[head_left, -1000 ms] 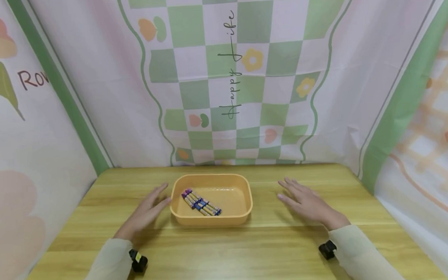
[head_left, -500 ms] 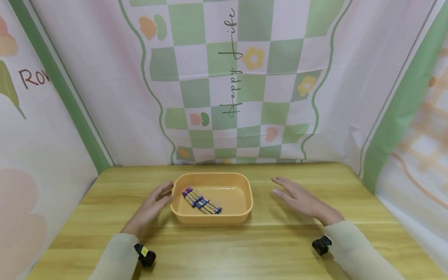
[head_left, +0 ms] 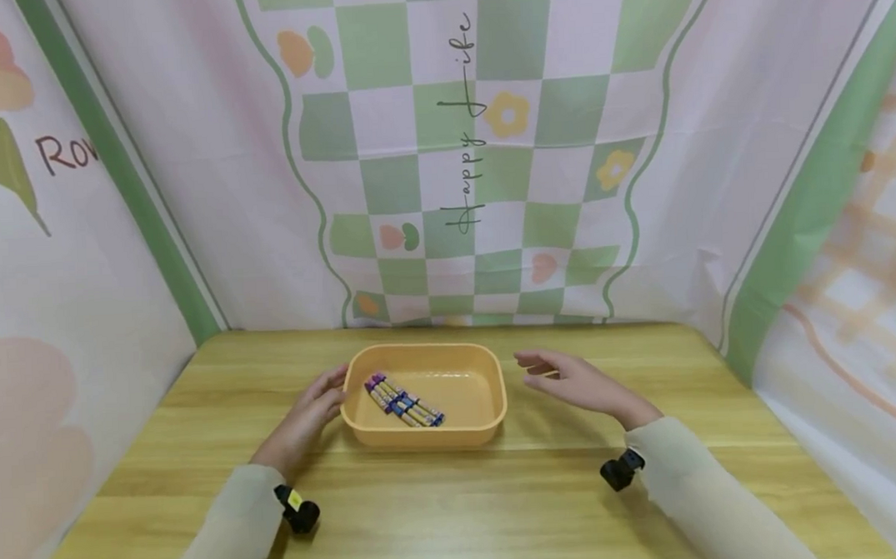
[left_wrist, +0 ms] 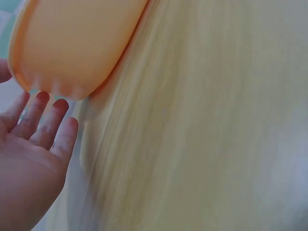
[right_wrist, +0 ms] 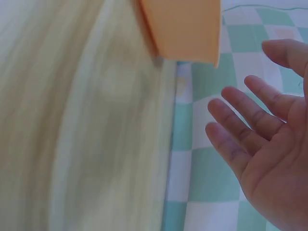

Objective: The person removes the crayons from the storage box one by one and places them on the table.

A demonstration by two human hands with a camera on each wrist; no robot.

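An orange-yellow plastic basin (head_left: 425,438) stands on the wooden table, with several crayons (head_left: 404,402) lying together in its left half. They wear yellow wrappers with purple or blue ends. My left hand (head_left: 304,419) is at the basin's left side, its fingertips right at the wall. In the left wrist view the fingers (left_wrist: 49,126) are fairly straight and spread, close to the basin's end wall (left_wrist: 72,48). On the other side my right hand (head_left: 576,382) hovers a short way from the basin's right wall, palm facing it. The right wrist view shows relaxed fingers (right_wrist: 248,118) with nothing in them.
The wooden table (head_left: 458,504) reaches under both forearms. Behind it hangs a green and white checked cloth (head_left: 447,263), with more printed cloth (head_left: 131,243) at the sides. A small black camera sits on each wrist.
My right hand has moved left towards the basin. The left hand has moved slightly right, up to the basin's wall. The basin and crayons stay in place.
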